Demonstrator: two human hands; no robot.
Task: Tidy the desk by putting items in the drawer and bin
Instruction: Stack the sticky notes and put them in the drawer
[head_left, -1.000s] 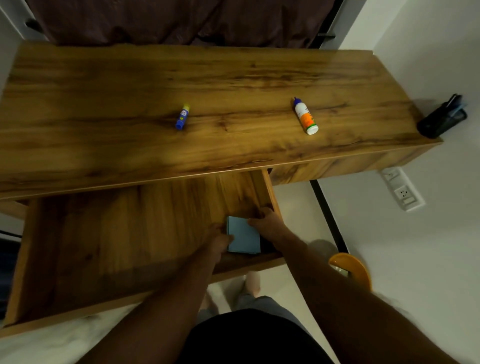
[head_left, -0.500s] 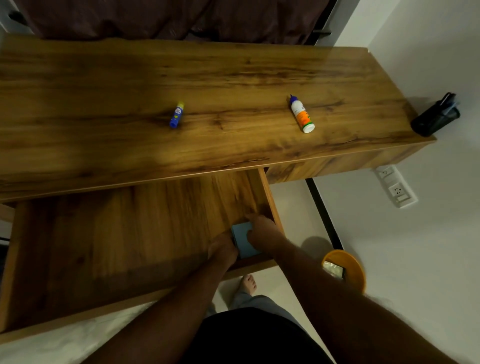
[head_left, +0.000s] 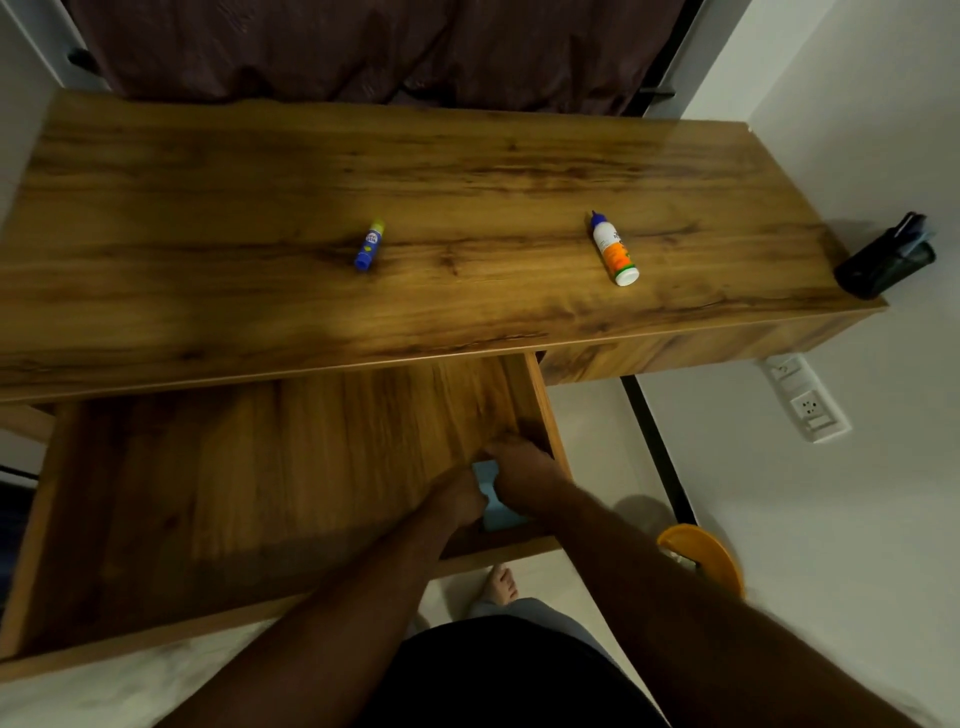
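Hands, left (head_left: 460, 496) and right (head_left: 524, 470), both grasp a blue pad (head_left: 493, 501) in the open drawer's (head_left: 234, 493) right front corner.

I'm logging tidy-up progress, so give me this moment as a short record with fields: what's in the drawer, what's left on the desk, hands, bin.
drawer: pulled open under the desk
in drawer: blue pad, near right front corner
left hand: on the pad's left edge; grip unclear
right hand: over the pad's right side; grip unclear
desk: holds glue stick, glue bottle, both lying down
far right edge: black pen holder
bin: orange, on the floor at right
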